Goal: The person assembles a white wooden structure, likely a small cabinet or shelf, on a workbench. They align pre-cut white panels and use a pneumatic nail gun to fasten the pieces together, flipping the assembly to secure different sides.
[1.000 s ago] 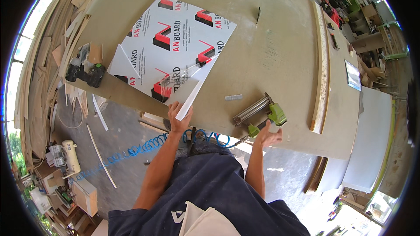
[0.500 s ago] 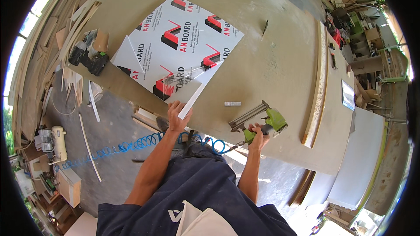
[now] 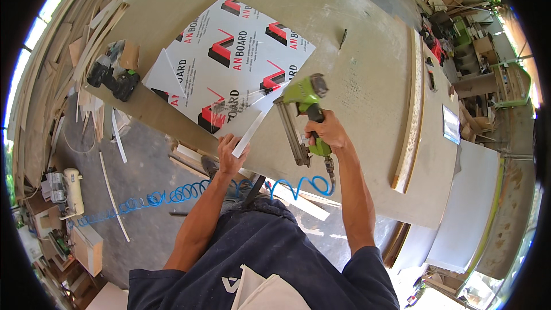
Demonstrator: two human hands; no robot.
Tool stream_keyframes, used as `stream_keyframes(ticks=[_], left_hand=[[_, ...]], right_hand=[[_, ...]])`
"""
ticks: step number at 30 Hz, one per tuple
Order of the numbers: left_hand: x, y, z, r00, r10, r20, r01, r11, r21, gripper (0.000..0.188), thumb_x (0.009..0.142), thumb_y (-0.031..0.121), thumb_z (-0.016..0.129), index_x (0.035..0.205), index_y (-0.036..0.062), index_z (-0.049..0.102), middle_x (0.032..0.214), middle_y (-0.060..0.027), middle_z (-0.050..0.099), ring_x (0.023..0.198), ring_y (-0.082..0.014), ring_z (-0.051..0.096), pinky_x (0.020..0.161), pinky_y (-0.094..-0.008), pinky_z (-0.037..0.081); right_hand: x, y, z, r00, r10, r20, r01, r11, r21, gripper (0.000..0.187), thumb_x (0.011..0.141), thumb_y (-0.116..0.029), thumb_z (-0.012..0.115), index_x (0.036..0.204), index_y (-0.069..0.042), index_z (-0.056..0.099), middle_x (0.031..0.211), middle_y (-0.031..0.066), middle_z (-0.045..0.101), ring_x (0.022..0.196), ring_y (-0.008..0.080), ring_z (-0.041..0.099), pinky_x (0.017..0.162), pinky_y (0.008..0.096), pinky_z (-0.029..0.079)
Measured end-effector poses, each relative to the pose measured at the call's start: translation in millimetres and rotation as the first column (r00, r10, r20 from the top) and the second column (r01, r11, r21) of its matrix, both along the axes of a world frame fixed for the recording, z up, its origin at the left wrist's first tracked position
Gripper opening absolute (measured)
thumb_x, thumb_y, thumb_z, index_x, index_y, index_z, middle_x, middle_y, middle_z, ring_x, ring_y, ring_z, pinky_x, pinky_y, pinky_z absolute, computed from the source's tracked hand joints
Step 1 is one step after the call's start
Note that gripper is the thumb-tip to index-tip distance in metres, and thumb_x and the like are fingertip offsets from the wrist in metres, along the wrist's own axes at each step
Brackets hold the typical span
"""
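A white panel (image 3: 198, 74) wrapped in film printed in red and black lies on the worktable. My left hand (image 3: 230, 154) is closed around the near end of a narrow white strip (image 3: 250, 133), which runs along the panel's near right edge. Just right of that edge, my right hand (image 3: 328, 132) grips the handle of a green nail gun (image 3: 307, 93). The gun is raised above the table, with its long magazine towards me. A coiled blue air hose (image 3: 279, 186) hangs from the handle and stretches to the left. Whether the gun's nose touches the strip, I cannot tell.
A black cordless drill (image 3: 117, 83) sits at the worktable's left edge (image 3: 172, 126). A long wooden strip (image 3: 408, 132) and a tablet-like rectangle (image 3: 451, 124) lie to the right. Timber offcuts (image 3: 74, 28) pile up at the left, near a cream air tank (image 3: 73, 189).
My right hand has lifted the nail gun and swung it up and left, close to the panel's edge. The hose end rose with it. My left hand stays almost in place on the strip.
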State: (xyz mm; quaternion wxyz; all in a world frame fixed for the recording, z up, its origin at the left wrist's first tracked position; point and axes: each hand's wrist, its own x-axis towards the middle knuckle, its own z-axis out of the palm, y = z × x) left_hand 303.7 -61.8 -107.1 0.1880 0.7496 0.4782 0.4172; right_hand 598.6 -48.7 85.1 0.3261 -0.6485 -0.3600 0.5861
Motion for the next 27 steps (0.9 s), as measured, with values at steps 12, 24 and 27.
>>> stream_keyframes(ticks=[12, 24, 27], left_hand=[[-1, 1, -16, 1.000, -0.010, 0.004, 0.010, 1.000, -0.009, 0.027, 0.067, 0.008, 0.082, 0.090, 0.0094, 0.068, 0.080, -0.0081, 0.060, 0.079, -0.0316, 0.060, 0.078, -0.0441, 0.042], [-1, 2, -12, 1.000, -0.018, -0.009, 0.018, 0.999, 0.031, 0.018, 0.074, 0.008, 0.080, 0.089, 0.0092, 0.069, 0.078, -0.0054, 0.060, 0.076, -0.0295, 0.058, 0.073, -0.0440, 0.041], [0, 4, -9, 1.000, -0.013, -0.005, 0.014, 0.998, 0.060, 0.014, 0.078, 0.009, 0.079, 0.088, 0.0093, 0.069, 0.076, -0.0041, 0.060, 0.074, -0.0283, 0.057, 0.070, -0.0442, 0.041]], right_hand=[[-22, 24, -12, 0.953, 0.275, 0.124, -0.269, 0.961, -0.066, 0.027, 0.081, -0.006, 0.067, 0.103, 0.008, 0.066, 0.067, 0.0097, 0.062, 0.051, 0.0153, 0.060, 0.046, 0.0299, 0.051], [-25, 26, -10, 0.944, 0.304, 0.128, -0.298, 0.952, -0.064, 0.026, 0.081, -0.007, 0.066, 0.103, 0.007, 0.067, 0.066, 0.0084, 0.061, 0.050, 0.0148, 0.059, 0.046, 0.0297, 0.050], [-22, 27, -11, 0.944, 0.308, 0.119, -0.302, 0.951, -0.063, 0.026, 0.081, -0.007, 0.066, 0.103, 0.007, 0.067, 0.066, 0.0084, 0.061, 0.051, 0.0148, 0.059, 0.046, 0.0297, 0.050]])
